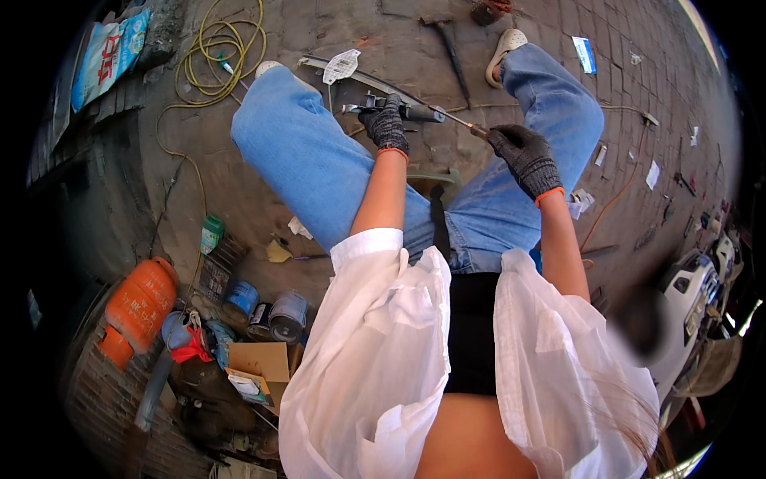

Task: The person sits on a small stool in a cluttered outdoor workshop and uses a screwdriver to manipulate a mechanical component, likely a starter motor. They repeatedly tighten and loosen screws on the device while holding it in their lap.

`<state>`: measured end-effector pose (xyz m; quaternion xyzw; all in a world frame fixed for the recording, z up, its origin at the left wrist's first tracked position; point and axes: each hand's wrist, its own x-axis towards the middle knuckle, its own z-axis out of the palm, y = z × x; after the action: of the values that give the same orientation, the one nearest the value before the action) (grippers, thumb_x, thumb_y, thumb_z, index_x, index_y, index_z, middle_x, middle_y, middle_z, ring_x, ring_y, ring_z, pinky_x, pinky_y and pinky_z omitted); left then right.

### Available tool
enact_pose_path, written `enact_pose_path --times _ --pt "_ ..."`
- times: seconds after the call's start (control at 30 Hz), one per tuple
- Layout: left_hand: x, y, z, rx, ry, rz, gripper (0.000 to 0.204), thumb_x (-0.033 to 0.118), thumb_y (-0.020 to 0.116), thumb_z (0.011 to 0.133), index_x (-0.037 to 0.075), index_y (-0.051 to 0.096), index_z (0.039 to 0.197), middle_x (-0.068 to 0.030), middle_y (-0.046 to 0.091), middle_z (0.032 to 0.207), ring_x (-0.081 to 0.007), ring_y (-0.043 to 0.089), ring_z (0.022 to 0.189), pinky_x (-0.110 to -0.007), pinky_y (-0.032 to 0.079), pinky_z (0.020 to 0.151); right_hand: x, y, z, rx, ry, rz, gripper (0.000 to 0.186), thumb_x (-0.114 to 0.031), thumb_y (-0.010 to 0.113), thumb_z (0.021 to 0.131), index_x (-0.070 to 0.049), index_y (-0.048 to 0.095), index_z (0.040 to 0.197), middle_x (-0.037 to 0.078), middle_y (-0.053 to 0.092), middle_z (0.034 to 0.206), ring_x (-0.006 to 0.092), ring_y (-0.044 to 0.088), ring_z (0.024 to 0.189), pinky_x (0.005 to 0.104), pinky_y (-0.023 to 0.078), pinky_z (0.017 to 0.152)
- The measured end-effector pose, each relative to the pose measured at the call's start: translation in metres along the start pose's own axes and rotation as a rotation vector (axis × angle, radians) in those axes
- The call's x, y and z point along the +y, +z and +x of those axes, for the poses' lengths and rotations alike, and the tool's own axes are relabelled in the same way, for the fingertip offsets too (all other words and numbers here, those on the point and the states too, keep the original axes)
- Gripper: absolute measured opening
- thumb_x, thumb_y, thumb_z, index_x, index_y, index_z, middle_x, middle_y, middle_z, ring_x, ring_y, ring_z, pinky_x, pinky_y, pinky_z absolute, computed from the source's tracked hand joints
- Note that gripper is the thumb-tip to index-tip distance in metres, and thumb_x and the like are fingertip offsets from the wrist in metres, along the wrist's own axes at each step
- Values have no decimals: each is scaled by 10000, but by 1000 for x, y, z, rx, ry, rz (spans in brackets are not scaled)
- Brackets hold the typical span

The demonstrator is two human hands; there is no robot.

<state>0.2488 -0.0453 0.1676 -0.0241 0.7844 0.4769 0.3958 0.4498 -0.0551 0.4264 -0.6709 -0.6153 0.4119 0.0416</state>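
Both hands wear dark grey knitted gloves with orange cuffs. My left hand [385, 125] is closed around a dark grey cylindrical part with a metal bracket [421, 112], held between my knees. My right hand [524, 156] grips a thin-shafted tool [477, 131] with a brownish-orange section near the hand. Its shaft slants up and left to the cylinder's far end; whether the tip touches anything cannot be made out. Just beyond my left hand lie a long metal strip [363, 77] and a white perforated plate [341, 66] on the ground.
A hammer [448, 56] lies between my feet. Coiled yellow hose [223, 44] spreads at the far left. An orange gas cylinder [142, 303], paint cans [287, 315] and an open cardboard box [263, 363] stand at the near left. White car parts [686, 295] are at the right.
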Motion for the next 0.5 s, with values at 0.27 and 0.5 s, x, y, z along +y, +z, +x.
enact_pose_path --times 0.27,0.5 --pt "15 -8 -15 121 23 159 652 132 768 598 -5 405 1123 -133 559 981 -216 586 795 -314 516 687 18 19 14 -68 358 756 318 -349 578 836 -47 620 927 23 589 699 72 474 510 222 371 473" --pt "10 -8 -15 -114 152 -26 595 81 742 627 5 430 1128 -96 552 987 -207 564 812 -316 485 739 64 70 77 288 -7 168 441 -417 597 808 -14 584 987 76 606 804 105 552 612 252 467 566"
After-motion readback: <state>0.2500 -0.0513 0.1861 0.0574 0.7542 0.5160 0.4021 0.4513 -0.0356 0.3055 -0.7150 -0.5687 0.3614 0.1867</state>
